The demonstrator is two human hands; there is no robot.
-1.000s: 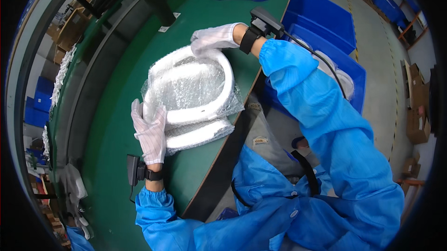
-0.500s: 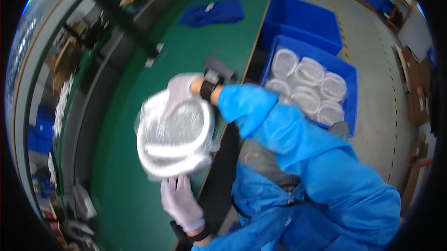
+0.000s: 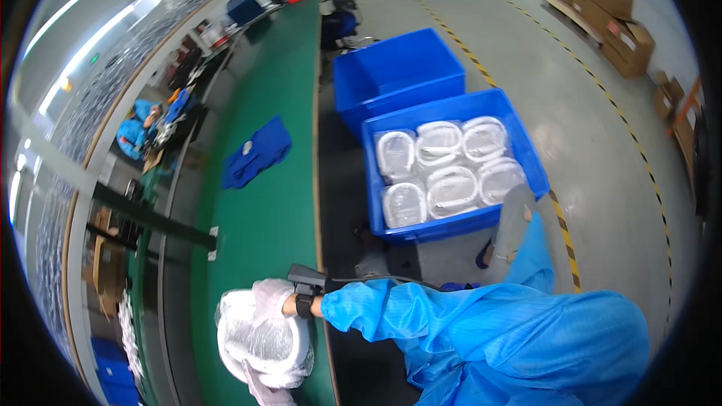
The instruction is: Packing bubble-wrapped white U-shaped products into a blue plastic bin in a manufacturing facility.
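Observation:
A white oval ring-shaped piece in a clear plastic bag (image 3: 265,340) lies at the near end of the green table. My right hand (image 3: 274,300), in a pale glove, grips its far rim, with the fingers curving down over the bag. My left hand (image 3: 265,389), gloved alike, holds the near rim, and the picture's lower edge cuts off part of it. A black strap with a dark grey device (image 3: 307,276) sits at my right wrist, a cable trailing from it.
Right of the green table (image 3: 259,244) stands a blue bin (image 3: 532,169) with several similar bagged white pieces. Another blue bin (image 3: 402,67) is behind it. A blue cloth (image 3: 258,154) lies farther up the table. A metal post (image 3: 154,218) crosses at left. A person (image 3: 135,131) sits beyond.
The view has swung up and toward the bins, so the bagged piece shows lower. My left hand has come from below the near edge onto its rim. My right hand stays at the far rim.

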